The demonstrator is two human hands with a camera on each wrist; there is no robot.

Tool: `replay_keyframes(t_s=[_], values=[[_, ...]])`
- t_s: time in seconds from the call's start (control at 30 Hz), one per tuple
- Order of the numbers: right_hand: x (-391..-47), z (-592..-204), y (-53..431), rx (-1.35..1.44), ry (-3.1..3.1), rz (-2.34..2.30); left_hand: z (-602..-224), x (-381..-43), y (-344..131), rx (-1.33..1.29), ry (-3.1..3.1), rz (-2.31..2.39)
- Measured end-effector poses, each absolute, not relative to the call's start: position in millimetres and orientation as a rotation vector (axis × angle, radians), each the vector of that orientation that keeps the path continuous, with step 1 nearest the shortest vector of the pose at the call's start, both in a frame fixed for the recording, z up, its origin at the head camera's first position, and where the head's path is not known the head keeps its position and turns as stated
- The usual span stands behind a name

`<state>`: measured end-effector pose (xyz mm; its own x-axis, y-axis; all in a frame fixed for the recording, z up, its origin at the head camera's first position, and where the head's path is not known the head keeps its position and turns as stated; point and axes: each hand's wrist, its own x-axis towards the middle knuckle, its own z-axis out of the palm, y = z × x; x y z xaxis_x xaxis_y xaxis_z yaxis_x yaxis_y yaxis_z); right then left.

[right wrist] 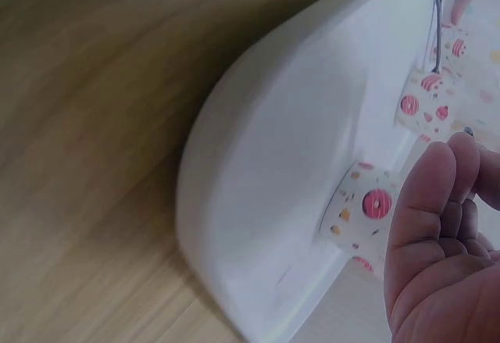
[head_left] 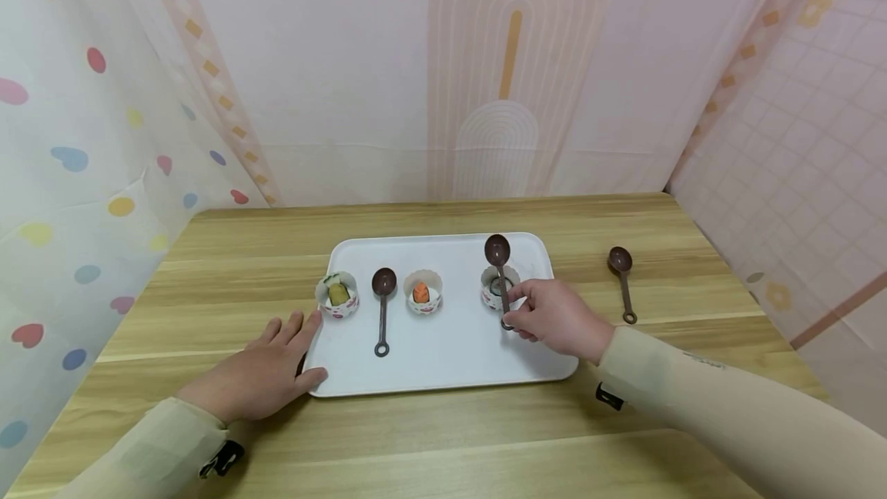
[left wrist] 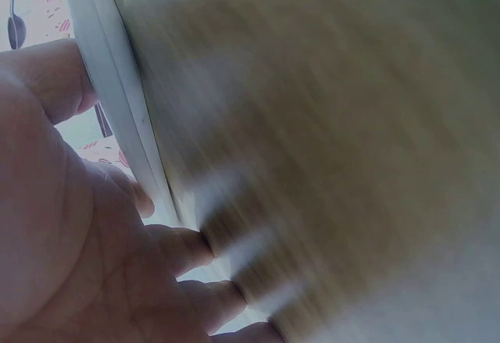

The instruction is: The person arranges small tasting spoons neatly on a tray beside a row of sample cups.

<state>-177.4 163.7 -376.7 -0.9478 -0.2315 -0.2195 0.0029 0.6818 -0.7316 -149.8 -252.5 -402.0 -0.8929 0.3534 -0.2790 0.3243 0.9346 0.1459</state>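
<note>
My right hand (head_left: 560, 317) pinches the handle of a brown measuring spoon (head_left: 497, 250), its bowl pointing away from me. The spoon overlaps the rightmost paper cup (head_left: 490, 301), which has something dark inside and stands on a white tray (head_left: 436, 353). In the right wrist view, the thumb and forefinger meet beside that cup's printed wall (right wrist: 355, 210). At the tray's left edge rests my left hand (head_left: 256, 376), fingers extended, the thumb over the rim. The left wrist view shows that hand's palm (left wrist: 86, 241) and fingers along the rim.
Another brown spoon (head_left: 383, 314) lies on the tray between a cup (head_left: 336, 306) with a green piece and a cup (head_left: 423, 305) with an orange piece. A third spoon (head_left: 624, 283) lies on the wooden table (head_left: 443, 437), right of the tray. Patterned curtains (head_left: 346, 98) enclose the table.
</note>
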Motion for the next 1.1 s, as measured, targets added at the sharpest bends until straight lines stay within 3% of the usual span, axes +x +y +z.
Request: replay_keyframes(t_s=[1.1], values=[[-181,-394,127,-0.209,2.492,-1.180,-404,-149,-253,0.517,2.806,0.155]])
